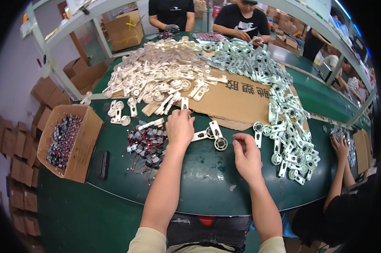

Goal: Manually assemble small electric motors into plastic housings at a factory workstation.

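Two white plastic parts (218,134)
Slotted, round-ended; three o'clock from left hand (180,128) (grip: cannot tell), ten o'clock from right hand (247,155) (grip: released).

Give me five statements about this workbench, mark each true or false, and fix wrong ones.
The open brown cardboard box stands left of the loose tangle of grey components with red wires. True.
The bare right hand is inside that box. False: it is over the green tabletop.
The bare left hand is at the near edge of the white plastic heap. True.
The black oblong case lies right of both hands. False: it lies left of them.
Pale green plastic parts spread right of the right hand. True.
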Demonstrator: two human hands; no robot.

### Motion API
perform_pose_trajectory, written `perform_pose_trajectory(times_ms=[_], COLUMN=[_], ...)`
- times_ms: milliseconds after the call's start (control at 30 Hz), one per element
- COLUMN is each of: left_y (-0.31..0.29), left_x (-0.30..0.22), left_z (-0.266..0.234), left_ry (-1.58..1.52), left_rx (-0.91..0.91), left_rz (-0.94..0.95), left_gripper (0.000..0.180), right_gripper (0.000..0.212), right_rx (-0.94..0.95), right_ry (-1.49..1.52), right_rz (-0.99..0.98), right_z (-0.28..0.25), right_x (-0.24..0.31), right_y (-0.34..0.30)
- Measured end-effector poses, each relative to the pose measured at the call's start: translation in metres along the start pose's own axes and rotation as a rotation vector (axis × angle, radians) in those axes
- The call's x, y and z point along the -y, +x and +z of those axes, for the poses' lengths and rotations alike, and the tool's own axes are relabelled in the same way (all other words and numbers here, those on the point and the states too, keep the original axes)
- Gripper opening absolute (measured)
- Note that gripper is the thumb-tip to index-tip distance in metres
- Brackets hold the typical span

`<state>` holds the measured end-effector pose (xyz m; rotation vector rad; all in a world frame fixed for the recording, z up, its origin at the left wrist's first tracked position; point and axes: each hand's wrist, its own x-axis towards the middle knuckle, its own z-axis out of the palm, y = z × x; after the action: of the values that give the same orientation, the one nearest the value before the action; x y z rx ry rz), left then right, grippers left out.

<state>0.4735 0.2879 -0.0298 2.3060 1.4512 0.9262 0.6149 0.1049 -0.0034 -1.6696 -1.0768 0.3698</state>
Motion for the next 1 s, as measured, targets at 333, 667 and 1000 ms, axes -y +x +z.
perform_pose_trajectory(times_ms=[333,667,1000], left_y=[-0.002,-0.004,-0.004], left_x=[-0.008,-0.013,-0.029], left_z=[-0.090,-0.096,-0.072], left_ry=[-1.021,-1.183,-1.256], left_rx=[-0.263,-0.121,0.156], left_rz=[-0.254,-0.278,-0.384], left_gripper=[0.036,0.018,0.017], right_gripper=[0.019,0.028,0.017], right_rx=[0.459,0.571,0.599], right_ry=[-0.203,-0.413,0.652], right_rz=[-0.421,-0.416,0.261], right_z=[0.079,0.120,0.079], right_x=[0.048,0.044,0.022], right_y=[-0.022,-0.018,-0.003])
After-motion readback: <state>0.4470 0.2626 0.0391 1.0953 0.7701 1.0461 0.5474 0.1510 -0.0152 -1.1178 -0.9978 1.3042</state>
